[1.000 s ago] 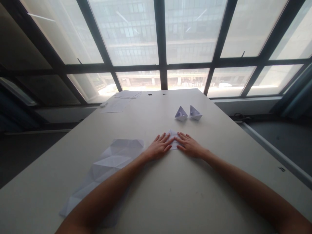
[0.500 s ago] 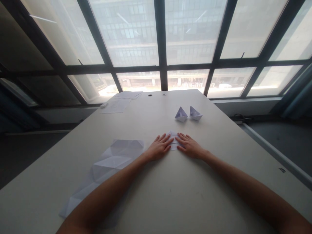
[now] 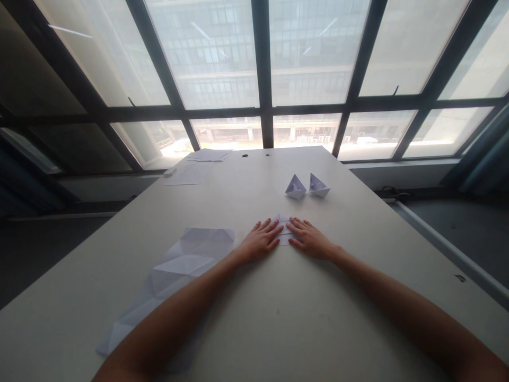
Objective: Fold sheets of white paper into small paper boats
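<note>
The left hand (image 3: 260, 242) and right hand (image 3: 310, 240), fingers spread and gripping nothing, rest on a flat, seemingly unfinished folded paper (image 3: 283, 240) on the bench (image 3: 286, 329); beyond stand two paper boats (image 3: 295, 188), apparently complete.

The left arm (image 3: 170, 313), lower left of the frame, is bare and slim, as is the right arm (image 3: 401, 297), lower right. Near the centre I see the left hand (image 3: 258, 242) and right hand (image 3: 311, 239), both bare, with slender fingers (image 3: 273, 232).

Left hand (image 3: 258, 242) and right hand (image 3: 312, 239) palms down, close together, seemingly flat.
</note>
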Available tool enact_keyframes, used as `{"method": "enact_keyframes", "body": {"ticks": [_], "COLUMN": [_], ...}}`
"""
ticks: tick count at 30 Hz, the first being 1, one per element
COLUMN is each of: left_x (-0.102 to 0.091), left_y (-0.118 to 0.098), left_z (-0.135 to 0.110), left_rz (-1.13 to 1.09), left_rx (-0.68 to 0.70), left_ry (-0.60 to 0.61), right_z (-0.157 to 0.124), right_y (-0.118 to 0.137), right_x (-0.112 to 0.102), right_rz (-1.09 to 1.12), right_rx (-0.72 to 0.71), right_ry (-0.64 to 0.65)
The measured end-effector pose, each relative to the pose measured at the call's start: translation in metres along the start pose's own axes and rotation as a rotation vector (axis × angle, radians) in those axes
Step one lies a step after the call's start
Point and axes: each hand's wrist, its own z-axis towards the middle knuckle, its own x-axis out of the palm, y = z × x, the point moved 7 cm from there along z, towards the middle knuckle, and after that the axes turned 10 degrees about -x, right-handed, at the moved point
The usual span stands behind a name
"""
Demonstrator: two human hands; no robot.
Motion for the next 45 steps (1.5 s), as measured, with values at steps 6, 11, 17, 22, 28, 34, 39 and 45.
{"method": "enact_keyframes", "body": {"ticks": [6,11,17,22,28,34,39,45], "left_x": [-0.002,-0.004,-0.004,-0.006,-0.008,-0.010,-0.015,-0.023], "left_y": [-0.001,-0.002,-0.002,-0.001,-0.001,-0.001,0.000,-0.004], "left_z": [0.000,-0.001,-0.001,-0.001,0.000,0.002,0.000,-0.002], "left_rz": [-0.007,-0.019,-0.018,-0.042,-0.071,-0.091,-0.110,-0.150], "left_rx": [0.004,0.004,0.008,0.007,-0.006,-0.020,-0.046,-0.026], "left_ry": [-0.003,-0.002,0.001,0.007,0.010,-0.014,-0.097,-0.183], "right_z": [-0.001,-0.002,-0.002,-0.002,-0.002,-0.002,-0.003,-0.004], "right_y": [0.000,0.002,0.004,0.004,0.005,0.002,0.000,-0.004], "right_x": [-0.002,-0.011,-0.017,-0.018,-0.021,-0.021,-0.024,-0.024], "right_rz": [-0.003,-0.014,-0.014,0.001,0.027,0.053,0.085,0.098], "right_rx": [-0.024,-0.070,-0.079,-0.063,-0.059,-0.046,-0.035,0.012], "right_ry": [-0.016,-0.060,-0.074,-0.085,-0.112,-0.156,-0.224,-0.264]}}
